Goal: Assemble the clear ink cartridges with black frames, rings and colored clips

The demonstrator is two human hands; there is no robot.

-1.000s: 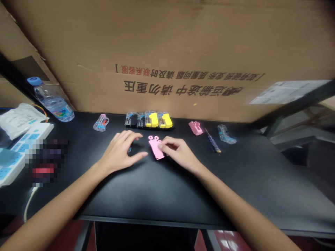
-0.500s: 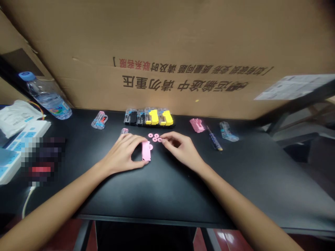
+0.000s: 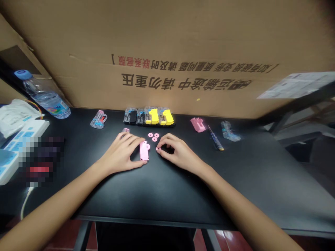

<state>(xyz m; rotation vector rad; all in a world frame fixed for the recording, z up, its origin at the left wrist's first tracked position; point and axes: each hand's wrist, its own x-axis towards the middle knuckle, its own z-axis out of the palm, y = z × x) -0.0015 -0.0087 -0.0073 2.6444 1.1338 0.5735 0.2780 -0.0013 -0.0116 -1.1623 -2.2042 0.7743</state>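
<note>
My left hand (image 3: 125,152) grips a pink plastic block (image 3: 143,151) between thumb and fingers, with a round pink disc (image 3: 148,147) at the block's right side. To the right, my right hand (image 3: 174,150) pinches a small pink ring (image 3: 158,149) just above or on the black table. Three loose pink rings (image 3: 154,139) lie behind the gap between my hands. A pink and clear piece (image 3: 126,130) shows partly behind my left fingers.
Along the back stand several clear cases with black (image 3: 133,117) and yellow parts (image 3: 154,116). A pink part (image 3: 198,124), a screwdriver (image 3: 216,138) and a clear piece (image 3: 230,131) lie right. Left are a clear piece (image 3: 98,120), bottle (image 3: 49,99) and power strip (image 3: 23,146).
My right hand has drawn one pink ring away from the cluster, toward me and slightly left. My left hand still holds the pink block, almost unmoved.
</note>
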